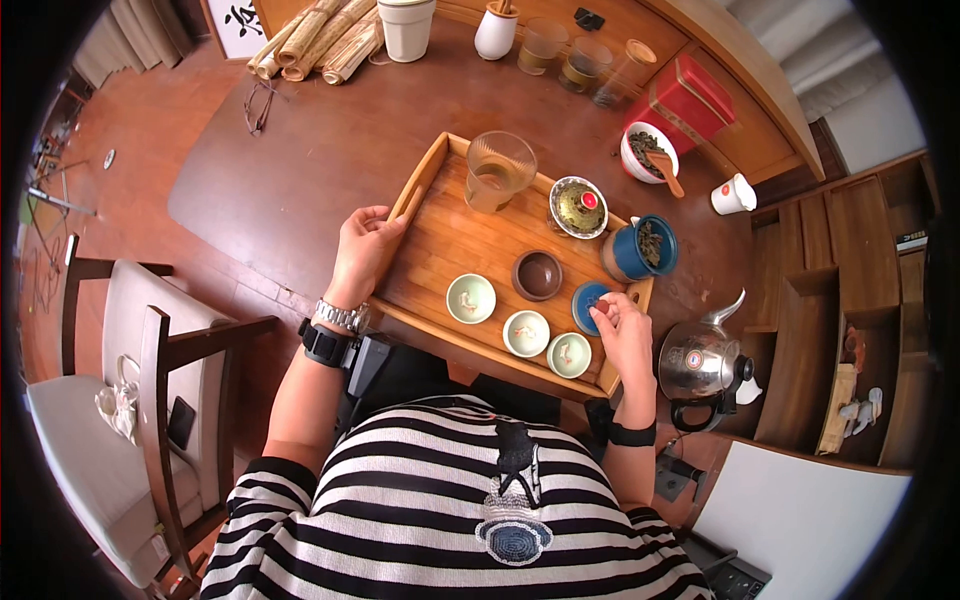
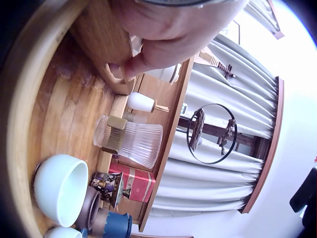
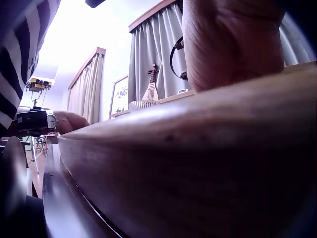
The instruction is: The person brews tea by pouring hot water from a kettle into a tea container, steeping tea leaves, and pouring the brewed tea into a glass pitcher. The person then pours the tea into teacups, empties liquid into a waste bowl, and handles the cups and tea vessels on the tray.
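Cups (image 1: pixel 471 299), three of them pale green, stand along the near side of a wooden tray (image 1: pixel 430 250), which lies on the near part of a broad reddish-brown desk (image 1: pixel 330 140). A person in a striped top (image 1: pixel 420 500) is at the desk, seen from above. Of the hands, the left hand (image 1: pixel 362 250) grips the tray's left end by its handle slot, while the right hand (image 1: pixel 628 335) pinches the knob of a round blue lid (image 1: pixel 583 308) between thumb and fingers. The lid is in the tray's near right part, beside the cups; whether it touches the wood cannot be told. Also on the tray are a small brown bowl (image 1: pixel 537 275), a glass pitcher (image 1: pixel 500 180), a patterned lidded bowl (image 1: pixel 579 210), and a blue and tan canister (image 1: pixel 628 254) holding dark leaves.

The desk's top has a soft sheen and a rounded corner. Towards its far edge are bamboo rolls (image 1: pixel 310 40), glass tumblers (image 1: pixel 543 48), a red box (image 1: pixel 690 100) and a white bowl (image 1: pixel 632 170) of leaves with a wooden scoop (image 1: pixel 665 170). A steel kettle (image 1: pixel 697 362) stands to the right, before wooden shelves (image 1: pixel 835 230). To the left, a pale-cushioned chair (image 1: pixel 70 440) stands on a reddish floor (image 1: pixel 230 220). Beyond hang grey curtains (image 2: pixel 193 191), near a lute (image 3: pixel 152 90) and a dark ring (image 2: pixel 236 134) with gnarled wood.
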`<state>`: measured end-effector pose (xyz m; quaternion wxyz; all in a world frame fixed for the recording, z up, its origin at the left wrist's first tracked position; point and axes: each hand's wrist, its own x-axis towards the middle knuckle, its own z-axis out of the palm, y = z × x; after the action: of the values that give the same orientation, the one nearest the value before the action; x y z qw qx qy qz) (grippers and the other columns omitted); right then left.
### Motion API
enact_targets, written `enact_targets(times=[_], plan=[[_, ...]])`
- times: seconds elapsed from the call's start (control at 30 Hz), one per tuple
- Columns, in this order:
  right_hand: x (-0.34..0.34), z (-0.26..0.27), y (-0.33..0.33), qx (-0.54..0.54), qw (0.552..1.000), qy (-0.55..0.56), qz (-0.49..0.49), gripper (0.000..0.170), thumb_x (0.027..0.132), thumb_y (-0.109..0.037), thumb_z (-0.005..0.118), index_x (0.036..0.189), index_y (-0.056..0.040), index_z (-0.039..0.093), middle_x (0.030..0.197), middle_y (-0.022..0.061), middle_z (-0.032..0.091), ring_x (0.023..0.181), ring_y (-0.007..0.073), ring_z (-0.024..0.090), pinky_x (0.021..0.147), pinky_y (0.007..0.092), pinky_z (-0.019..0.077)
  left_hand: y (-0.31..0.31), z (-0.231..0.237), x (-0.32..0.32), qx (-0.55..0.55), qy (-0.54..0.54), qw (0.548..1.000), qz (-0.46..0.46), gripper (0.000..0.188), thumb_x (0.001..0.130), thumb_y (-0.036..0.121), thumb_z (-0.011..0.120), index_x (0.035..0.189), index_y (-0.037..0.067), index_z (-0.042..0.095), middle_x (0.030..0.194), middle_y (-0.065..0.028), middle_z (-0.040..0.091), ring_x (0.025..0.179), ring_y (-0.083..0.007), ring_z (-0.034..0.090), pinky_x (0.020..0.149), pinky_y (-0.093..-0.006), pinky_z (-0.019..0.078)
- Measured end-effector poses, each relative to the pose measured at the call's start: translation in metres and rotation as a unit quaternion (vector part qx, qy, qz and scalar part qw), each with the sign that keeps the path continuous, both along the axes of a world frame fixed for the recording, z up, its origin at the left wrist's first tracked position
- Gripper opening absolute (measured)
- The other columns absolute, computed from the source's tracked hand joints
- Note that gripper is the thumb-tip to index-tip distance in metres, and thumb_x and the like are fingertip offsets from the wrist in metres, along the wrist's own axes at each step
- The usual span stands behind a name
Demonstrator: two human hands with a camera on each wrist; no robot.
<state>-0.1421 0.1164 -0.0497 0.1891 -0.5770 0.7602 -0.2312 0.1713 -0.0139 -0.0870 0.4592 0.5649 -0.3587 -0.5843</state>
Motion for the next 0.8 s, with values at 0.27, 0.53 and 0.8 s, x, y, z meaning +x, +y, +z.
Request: enact_targets(times=[0.27, 0.53, 0.8], plan=[[0.001, -0.014, 0.004, -0.023, 1.0, -0.014, 0.004, 0.018, 0.073, -0.008, 0.067, 0.087, -0.0001, 0.059, 0.071, 0.0126, 0.06, 0.063, 0.0262, 0.059, 0.059, 0.035, 0.0464, 0.001, 0.001, -0.002, -0.016, -0.023, 0.999, 0.018, 0.04, 0.079, 0.009, 0.066, 0.11, -0.007, 0.046, 0.075, -0.0029, 0.057, 0.066, -0.0084, 0.053, 0.06, -0.0188, 0.0428], [0.008, -0.019, 0.008, -0.07, 0.997, 0.043, 0.005, 0.017, 0.073, -0.013, 0.066, 0.086, -0.0051, 0.057, 0.077, 0.0088, 0.061, 0.075, 0.0267, 0.058, 0.072, 0.0377, 0.0403, 0.01, 0.031, -0.031, -0.366, -0.472, 0.8, 0.056, 0.027, 0.077, 0.01, 0.065, 0.1, 0.003, 0.053, 0.089, -0.0096, 0.056, 0.082, -0.0246, 0.05, 0.074, -0.0356, 0.0409], [0.011, -0.023, 0.009, -0.154, 0.985, 0.076, 0.01, 0.018, 0.071, -0.011, 0.067, 0.083, -0.0041, 0.055, 0.071, 0.0083, 0.059, 0.07, 0.0257, 0.056, 0.067, 0.0367, 0.0405, 0.011, 0.076, -0.121, -0.435, -0.351, 0.794, -0.241, 0.03, 0.078, 0.01, 0.064, 0.103, 0.001, 0.05, 0.087, -0.0128, 0.054, 0.07, -0.0239, 0.052, 0.064, -0.0323, 0.0451]])
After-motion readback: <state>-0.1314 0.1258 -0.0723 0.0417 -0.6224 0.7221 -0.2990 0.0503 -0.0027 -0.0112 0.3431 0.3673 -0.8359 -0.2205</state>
